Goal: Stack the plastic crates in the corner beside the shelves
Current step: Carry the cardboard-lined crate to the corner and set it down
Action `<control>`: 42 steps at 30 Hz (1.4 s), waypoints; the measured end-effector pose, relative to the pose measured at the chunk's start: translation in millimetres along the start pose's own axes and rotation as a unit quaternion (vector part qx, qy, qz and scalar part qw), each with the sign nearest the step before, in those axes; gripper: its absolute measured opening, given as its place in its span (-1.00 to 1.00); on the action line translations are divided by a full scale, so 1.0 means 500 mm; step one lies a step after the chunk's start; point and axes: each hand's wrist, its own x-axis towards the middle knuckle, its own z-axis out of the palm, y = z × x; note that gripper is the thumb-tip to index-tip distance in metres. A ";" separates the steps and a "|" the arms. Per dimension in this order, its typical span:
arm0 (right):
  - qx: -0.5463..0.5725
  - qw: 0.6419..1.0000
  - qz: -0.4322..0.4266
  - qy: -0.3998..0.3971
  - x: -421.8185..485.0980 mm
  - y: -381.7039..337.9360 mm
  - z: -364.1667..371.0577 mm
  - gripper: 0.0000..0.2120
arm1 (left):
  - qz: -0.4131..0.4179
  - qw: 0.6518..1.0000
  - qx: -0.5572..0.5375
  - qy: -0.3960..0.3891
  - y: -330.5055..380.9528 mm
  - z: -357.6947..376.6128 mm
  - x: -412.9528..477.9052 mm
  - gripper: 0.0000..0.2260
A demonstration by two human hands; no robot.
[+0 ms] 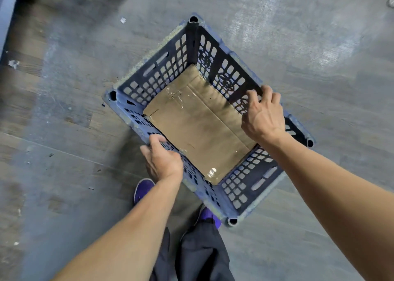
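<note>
Both bare forearms reach down to one blue plastic crate (204, 118) above the grey floor (319, 67). Left hand (163, 160) has its fingers closed over the near-left rim; right hand (263, 115) grips the far-right rim. Crate walls are perforated lattice, with round corner posts, and brown cardboard (198, 127) covers its bottom.

matt plastic crate (162, 67), cardboard liner (198, 123)
</note>
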 end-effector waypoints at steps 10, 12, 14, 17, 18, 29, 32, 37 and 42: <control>0.037 0.998 0.042 -0.011 0.043 -0.018 0.027 -0.48 | 0.025 0.999 0.030 -0.016 -0.008 -0.009 0.087 -0.69; 0.047 0.998 0.044 -0.018 0.042 -0.021 0.027 -0.44 | 0.017 0.999 0.030 -0.013 -0.005 -0.009 0.091 -0.71; 0.059 0.997 0.046 -0.021 0.039 -0.020 0.021 -0.42 | 0.009 0.999 0.034 -0.017 -0.004 -0.013 0.096 -0.72; 0.104 0.993 0.036 -0.029 0.029 -0.013 0.000 -0.45 | 0.024 0.998 0.042 -0.025 -0.016 -0.027 0.101 -0.75; 0.117 0.992 0.032 -0.036 0.021 -0.011 -0.010 -0.46 | 0.029 0.998 0.044 -0.023 -0.021 -0.035 0.103 -0.77; 0.165 0.982 0.089 -0.018 -0.120 0.020 -0.134 -0.75 | 0.108 0.991 0.077 -0.003 0.050 -0.225 0.069 -0.79; 0.183 0.978 0.101 -0.008 -0.167 0.044 -0.200 -0.77 | 0.143 0.986 0.086 0.001 0.117 -0.289 0.029 -0.81; 0.211 0.970 0.122 0.029 -0.264 0.085 -0.361 -0.78 | 0.206 0.970 0.128 -0.015 0.237 -0.414 -0.079 -0.82; 0.220 0.964 0.136 0.065 -0.370 0.117 -0.554 -0.74 | 0.235 0.965 0.117 -0.015 0.342 -0.548 -0.210 -0.77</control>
